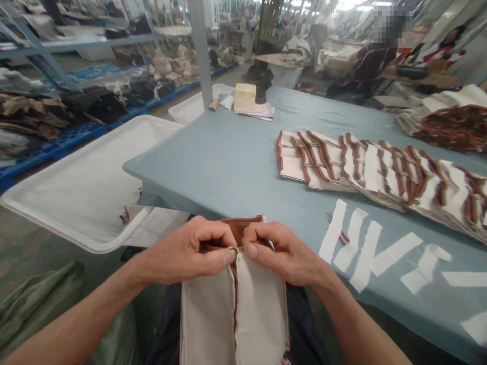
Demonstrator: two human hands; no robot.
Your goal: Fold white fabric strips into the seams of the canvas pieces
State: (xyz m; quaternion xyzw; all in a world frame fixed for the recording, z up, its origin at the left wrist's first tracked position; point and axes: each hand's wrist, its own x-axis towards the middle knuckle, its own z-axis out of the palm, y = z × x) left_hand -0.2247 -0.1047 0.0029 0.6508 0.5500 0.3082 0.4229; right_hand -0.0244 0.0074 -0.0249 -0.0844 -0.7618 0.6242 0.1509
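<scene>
A cream fabric piece [262,304] with a brown-edged seam down its middle hangs over my lap. My left hand [201,248] pinches its top edge just left of the seam, thumb in front and fingers curled behind. Close beside it, my right hand [276,248] grips the same edge on the right of the seam. Between and behind the hands a brown inner face of the piece shows. The fingertips nearly meet at the seam's top, and they partly hide the edge there.
A blue-grey covered table [213,167] lies ahead. On it are a row of overlapping cream and brown sewn pieces [331,162], several white strips [367,258], small snips [344,236] and a yellowish block [245,95]. A white plastic bin [91,152] stands left. Blurred people sit at the back right.
</scene>
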